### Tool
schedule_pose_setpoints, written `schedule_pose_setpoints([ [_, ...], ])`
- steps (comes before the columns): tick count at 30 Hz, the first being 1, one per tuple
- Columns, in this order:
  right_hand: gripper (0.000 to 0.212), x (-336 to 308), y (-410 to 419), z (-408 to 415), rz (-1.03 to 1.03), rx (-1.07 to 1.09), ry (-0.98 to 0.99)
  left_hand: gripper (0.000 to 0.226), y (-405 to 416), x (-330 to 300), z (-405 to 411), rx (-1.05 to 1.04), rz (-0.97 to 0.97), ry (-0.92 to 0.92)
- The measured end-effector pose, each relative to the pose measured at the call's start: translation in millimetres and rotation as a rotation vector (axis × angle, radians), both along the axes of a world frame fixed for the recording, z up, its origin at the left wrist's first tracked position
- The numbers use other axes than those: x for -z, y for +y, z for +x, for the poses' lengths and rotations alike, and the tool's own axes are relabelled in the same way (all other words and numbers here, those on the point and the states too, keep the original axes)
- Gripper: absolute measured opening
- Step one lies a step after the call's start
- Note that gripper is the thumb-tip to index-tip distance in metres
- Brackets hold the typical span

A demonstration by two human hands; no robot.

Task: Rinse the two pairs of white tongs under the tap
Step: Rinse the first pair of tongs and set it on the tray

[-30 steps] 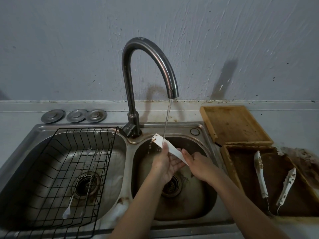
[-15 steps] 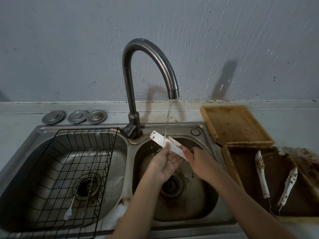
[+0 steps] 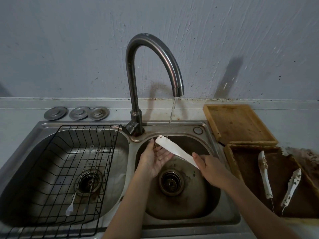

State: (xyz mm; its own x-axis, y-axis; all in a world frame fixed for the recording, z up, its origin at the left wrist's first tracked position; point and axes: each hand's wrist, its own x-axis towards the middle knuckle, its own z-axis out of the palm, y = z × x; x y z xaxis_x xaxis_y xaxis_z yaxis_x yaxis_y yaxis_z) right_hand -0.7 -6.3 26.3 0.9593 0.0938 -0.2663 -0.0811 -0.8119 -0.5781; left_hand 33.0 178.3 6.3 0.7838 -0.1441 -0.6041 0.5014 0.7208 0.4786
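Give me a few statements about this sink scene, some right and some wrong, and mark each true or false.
1. Water runs from the tap onto the white tongs held over the right basin. True.
2. The left hand grips the tongs tightly. False: it lies open, palm up, beneath them; the right hand holds them.
3. The second pair of tongs lies in the dark tray, stained. True.
4. The wire rack sits in the right basin. False: it is in the left basin.
5. Three metal discs lie behind the sink. True.
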Motion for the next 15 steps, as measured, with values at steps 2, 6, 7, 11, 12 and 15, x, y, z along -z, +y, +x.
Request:
schedule_pose_setpoints([
  [2, 0.048, 1.1, 0.3, 1.2, -0.007, 0.008, 0.005, 0.042, 1.7, -3.1, 1.7, 0.006, 0.032, 0.004],
  [6, 0.045, 1.1, 1.5, 4.0, 0.0, 0.013, 0.02, 0.039, 2.8, -2.3, 2.5, 0.074, 0.186, -0.065],
  [7, 0.043, 1.4, 1.7, 4.2, -0.001, 0.007, 0.023, 0.039, 3.7, -2.3, 2.6, 0.09, 0.216, -0.07],
  [11, 0.042, 3.8, 2.0, 5.1, -0.018, 0.008, 0.022, 0.028, 9.0, -1.9, 5.5, 0.083, 0.185, -0.049],
  [12, 0.042, 4.2, 2.1, 5.1, -0.018, 0.014, 0.019, 0.027, 9.6, -2.1, 5.4, 0.08, 0.163, -0.052],
  [15, 0.04, 4.7, 2.2, 5.2, -0.018, 0.025, 0.011, 0.024, 9.8, -2.3, 3.5, 0.126, 0.175, -0.075],
])
